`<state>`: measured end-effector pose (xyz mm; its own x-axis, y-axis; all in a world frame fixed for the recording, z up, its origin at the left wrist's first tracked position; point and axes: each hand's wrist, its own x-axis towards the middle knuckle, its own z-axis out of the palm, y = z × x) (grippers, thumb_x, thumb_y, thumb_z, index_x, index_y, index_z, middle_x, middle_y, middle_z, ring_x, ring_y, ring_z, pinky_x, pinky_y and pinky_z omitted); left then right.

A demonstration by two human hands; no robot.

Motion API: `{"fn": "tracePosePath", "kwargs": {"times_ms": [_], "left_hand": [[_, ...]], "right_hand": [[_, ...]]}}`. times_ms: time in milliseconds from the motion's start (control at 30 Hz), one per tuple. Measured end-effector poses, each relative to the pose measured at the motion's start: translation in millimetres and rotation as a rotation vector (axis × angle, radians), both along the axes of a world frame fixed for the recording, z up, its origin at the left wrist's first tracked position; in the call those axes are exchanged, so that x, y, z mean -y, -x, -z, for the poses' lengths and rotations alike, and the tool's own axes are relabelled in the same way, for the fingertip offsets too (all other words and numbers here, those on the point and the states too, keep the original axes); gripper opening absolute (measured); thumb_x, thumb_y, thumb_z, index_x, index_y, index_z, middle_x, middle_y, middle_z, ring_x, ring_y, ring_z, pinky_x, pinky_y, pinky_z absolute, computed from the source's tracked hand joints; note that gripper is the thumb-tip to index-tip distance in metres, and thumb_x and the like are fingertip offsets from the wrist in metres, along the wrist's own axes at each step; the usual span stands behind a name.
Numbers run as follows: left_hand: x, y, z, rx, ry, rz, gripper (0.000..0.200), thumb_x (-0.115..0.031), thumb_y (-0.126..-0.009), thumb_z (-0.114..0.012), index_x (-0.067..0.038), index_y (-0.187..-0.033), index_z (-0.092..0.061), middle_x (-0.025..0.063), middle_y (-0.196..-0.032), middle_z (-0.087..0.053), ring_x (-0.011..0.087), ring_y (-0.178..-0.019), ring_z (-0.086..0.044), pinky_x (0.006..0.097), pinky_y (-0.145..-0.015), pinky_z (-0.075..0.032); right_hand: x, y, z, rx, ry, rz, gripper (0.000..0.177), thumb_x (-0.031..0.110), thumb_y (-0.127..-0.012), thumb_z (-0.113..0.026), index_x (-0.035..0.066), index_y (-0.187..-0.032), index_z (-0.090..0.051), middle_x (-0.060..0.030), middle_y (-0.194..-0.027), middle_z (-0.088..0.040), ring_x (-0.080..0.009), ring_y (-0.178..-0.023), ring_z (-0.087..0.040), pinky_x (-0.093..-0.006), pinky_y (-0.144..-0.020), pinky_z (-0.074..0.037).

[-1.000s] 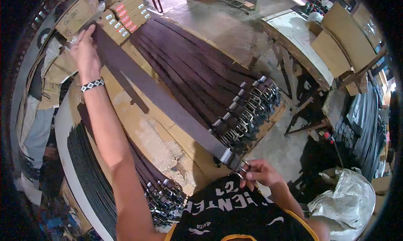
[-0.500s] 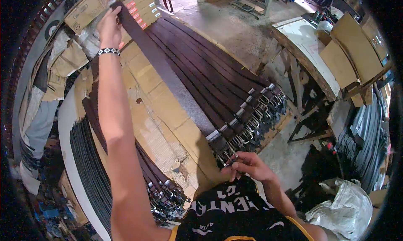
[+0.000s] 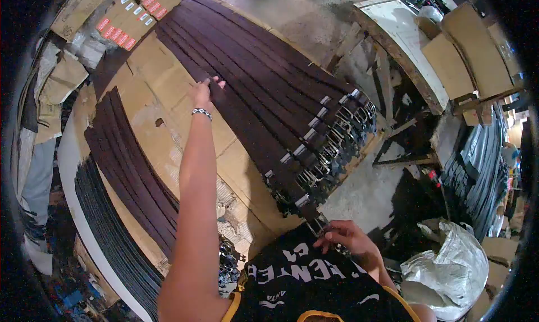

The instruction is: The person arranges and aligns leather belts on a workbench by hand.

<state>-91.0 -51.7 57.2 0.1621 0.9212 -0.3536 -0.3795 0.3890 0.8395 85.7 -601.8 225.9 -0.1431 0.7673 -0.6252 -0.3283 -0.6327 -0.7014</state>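
Note:
A dark brown belt (image 3: 247, 131) lies stretched along the left side of a row of several brown belts (image 3: 281, 75) on a cardboard-covered table (image 3: 163, 136). My left hand (image 3: 205, 92) rests flat on the belt partway along its strap, fingers spread. My right hand (image 3: 345, 238) pinches the belt's metal buckle (image 3: 321, 226) at the near edge of the table, close to my body. The other belts' buckles (image 3: 337, 136) hang over the table's right edge.
A second pile of brown belts (image 3: 135, 165) and a stack of black belts (image 3: 106, 226) lie to the left. Labelled boxes (image 3: 135, 13) sit at the far end. A wooden bench (image 3: 404, 47), more hanging belts (image 3: 483, 170) and a white sack (image 3: 449, 266) stand to the right.
The belt, held up and stretched between both hands, has been laid down beside the row. My left hand slid from its far tip toward me along the strap.

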Motion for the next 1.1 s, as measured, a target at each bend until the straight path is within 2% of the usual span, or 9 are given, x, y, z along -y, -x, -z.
{"fn": "tracePosePath", "kwargs": {"times_ms": [167,400,500,600,700,733,833,933,1100], "left_hand": [[-5,6,38,0.05,0.04,-0.001,0.039,-0.001,-0.097,-0.044,0.002,-0.133,-0.03,0.023,-0.1,-0.066,0.0377,-0.072,-0.07,0.0457,-0.064,-0.062],[-11,11,38,-0.081,0.084,-0.036,0.062,0.0,-0.097,-0.044,-0.002,-0.15,-0.011,0.0214,-0.093,-0.068,0.0328,-0.067,-0.07,0.042,-0.06,-0.061],[-22,6,36,-0.133,0.072,-0.091,0.024,0.001,-0.094,-0.049,0.005,-0.118,-0.05,0.0185,-0.091,-0.069,0.031,-0.07,-0.069,0.0407,-0.062,-0.063],[-46,13,45,-0.188,0.007,-0.008,0.037,-0.011,-0.093,-0.057,0.002,-0.127,-0.05,0.0171,-0.096,-0.069,0.0308,-0.078,-0.068,0.0426,-0.067,-0.06],[-67,20,52,-0.707,-0.106,0.012,0.045,-0.023,-0.089,-0.062,0.004,-0.124,-0.056,0.0146,-0.095,-0.07,0.0262,-0.072,-0.067,0.0387,-0.059,-0.058],[-65,24,45,-0.818,-0.122,0.014,0.048,-0.031,-0.084,-0.068,0.007,-0.112,-0.06,0.0142,-0.092,-0.07,0.0265,-0.071,-0.066,0.0375,-0.063,-0.056],[-61,46,56,-1.02,-0.322,0.108,0.043,-0.032,-0.085,-0.066,0.008,-0.102,-0.062,0.0157,-0.083,-0.069,0.026,-0.07,-0.065,0.0361,-0.064,-0.053],[6,48,67,-0.905,-0.728,-0.219,0.032,-0.027,-0.089,-0.065,0.005,-0.092,-0.066,0.0116,-0.066,-0.066,0.0216,-0.061,-0.063,0.0351,-0.06,-0.05],[180,51,-22,-0.691,-0.104,0.235,0.041,-0.038,-0.094,-0.064,0.0,-0.079,-0.066,0.0043,-0.063,-0.063,0.0098,-0.053,-0.057,0.025,-0.047,-0.041]], "right_hand": [[4,2,8,0.01,0.049,-0.055,0.023,0.008,-0.095,-0.06,-0.007,-0.112,-0.063,-0.0172,-0.1,-0.072,-0.0204,-0.085,-0.067,-0.0329,-0.081,-0.052],[-22,1,-2,-0.002,0.136,-0.084,0.023,0.009,-0.094,-0.062,-0.005,-0.112,-0.066,-0.0122,-0.097,-0.072,-0.0182,-0.09,-0.066,-0.0319,-0.085,-0.051],[-30,-2,10,-0.048,0.064,-0.114,0.027,0.015,-0.097,-0.062,-0.002,-0.117,-0.065,-0.0089,-0.102,-0.072,-0.016,-0.095,-0.066,-0.031,-0.086,-0.052],[-51,1,9,-0.04,0.148,-0.095,0.026,0.016,-0.097,-0.062,-0.002,-0.115,-0.064,-0.0092,-0.101,-0.073,-0.0152,-0.092,-0.067,-0.0304,-0.083,-0.053],[-65,8,29,0.017,0.031,-0.102,0.02,0.01,-0.096,-0.06,-0.006,-0.107,-0.066,-0.0139,-0.096,-0.072,-0.018,-0.084,-0.067,-0.0308,-0.077,-0.054],[-66,10,35,0.008,0.012,-0.091,0.02,0.011,-0.097,-0.06,-0.006,-0.108,-0.065,-0.0142,-0.096,-0.072,-0.0179,-0.083,-0.067,-0.0311,-0.077,-0.054],[-68,12,45,-0.023,-0.042,-0.088,0.023,0.012,-0.097,-0.06,-0.006,-0.11,-0.063,-0.0151,-0.096,-0.072,-0.0178,-0.08,-0.067,-0.0317,-0.076,-0.054],[-75,9,45,-0.042,-0.08,-0.101,0.024,0.013,-0.097,-0.06,-0.006,-0.112,-0.062,-0.0152,-0.095,-0.072,-0.0176,-0.079,-0.067,-0.0317,-0.075,-0.054],[-96,16,41,-0.057,-0.179,-0.093,0.024,0.014,-0.097,-0.059,-0.004,-0.113,-0.062,-0.0128,-0.09,-0.071,-0.0167,-0.075,-0.066,-0.0307,-0.071,-0.053]]}}
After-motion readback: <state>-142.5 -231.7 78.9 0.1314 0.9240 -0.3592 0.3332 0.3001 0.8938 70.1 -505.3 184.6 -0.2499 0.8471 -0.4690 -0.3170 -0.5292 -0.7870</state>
